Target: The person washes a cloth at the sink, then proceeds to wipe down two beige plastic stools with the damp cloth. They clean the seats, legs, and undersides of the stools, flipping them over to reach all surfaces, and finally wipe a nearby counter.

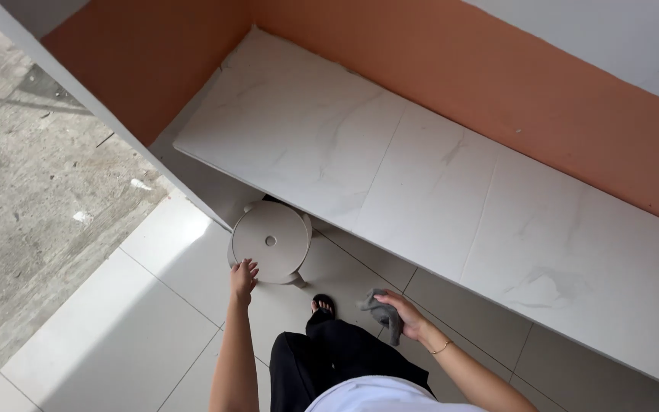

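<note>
Your left hand (pixel 243 277) is stretched down to the round white plastic stool with a centre hole (pixel 270 240); fingertips rest on its near rim, fingers spread loose, not closed around anything. Grip there is wide: touching, not clamping.

Your right hand (pixel 406 314) is closed on a crumpled grey cloth (pixel 382 313); the cloth hangs bunched out of the fist, held in the air above the floor, clear of every surface.

The stool stands upright on the pale glossy floor tiles (pixel 154 320), half tucked under the front edge of the long white marble-pattern tabletop (pixel 421 183). At least one stool leg shows at the lower right of the seat.

The tabletop runs diagonally from upper left to lower right, backed by an orange wall (pixel 497 84).

Between your arms: black trousers (pixel 329 358) and one foot in a black sandal (pixel 323 307), standing just right of the stool, near it but not touching. A thin bracelet (pixel 442 348) sits on your right wrist.

Left of the tiles, past a white frame edge, is rough grey concrete ground (pixel 32 198), well apart from the stool.
</note>
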